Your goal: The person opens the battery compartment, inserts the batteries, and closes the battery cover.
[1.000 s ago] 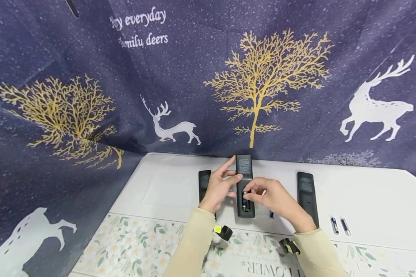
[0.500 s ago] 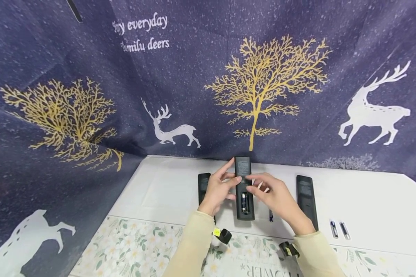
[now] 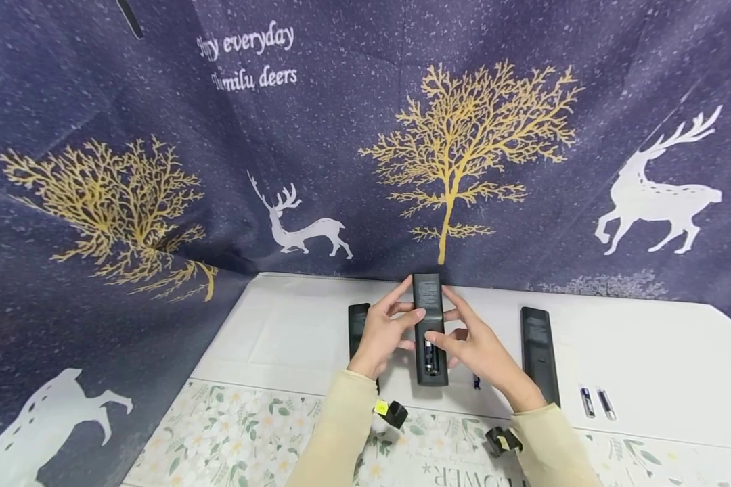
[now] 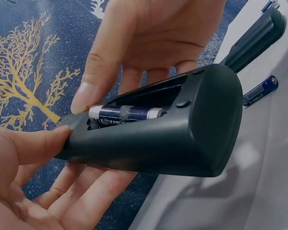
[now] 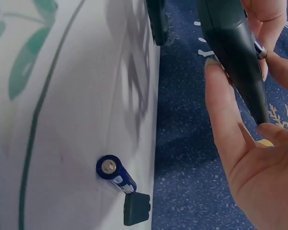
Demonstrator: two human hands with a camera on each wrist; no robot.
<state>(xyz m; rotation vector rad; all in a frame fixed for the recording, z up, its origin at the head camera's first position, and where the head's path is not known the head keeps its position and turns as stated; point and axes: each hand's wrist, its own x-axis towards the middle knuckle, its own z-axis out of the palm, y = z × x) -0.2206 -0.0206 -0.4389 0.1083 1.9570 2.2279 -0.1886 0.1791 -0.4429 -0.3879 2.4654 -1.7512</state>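
Observation:
In the head view, a black remote control (image 3: 428, 297) is held up off the table, its back facing me and its battery compartment uncovered. My left hand (image 3: 382, 335) grips its left side, thumb on the back and fingers behind. From the right, my right hand (image 3: 484, 348) holds it too, fingers along the far side. The right thumb (image 4: 84, 98) presses at the end of a blue and silver battery (image 4: 125, 113) in the compartment. That battery's end sits slightly raised in the left wrist view, and the slot beside it shows bare.
A loose battery (image 5: 116, 175) lies on the white table near a small black piece (image 5: 137, 209). Two more remotes, a left one (image 3: 358, 328) and a right one (image 3: 539, 355), flank the hands. Farther right lie two batteries (image 3: 587, 402). A dark curtain (image 3: 317, 135) hangs behind.
My right hand first pulled its fingertips up off the battery, then wrapped its fingers round the remote's right side and set its thumb on the battery's upper end. The left hand kept its grip.

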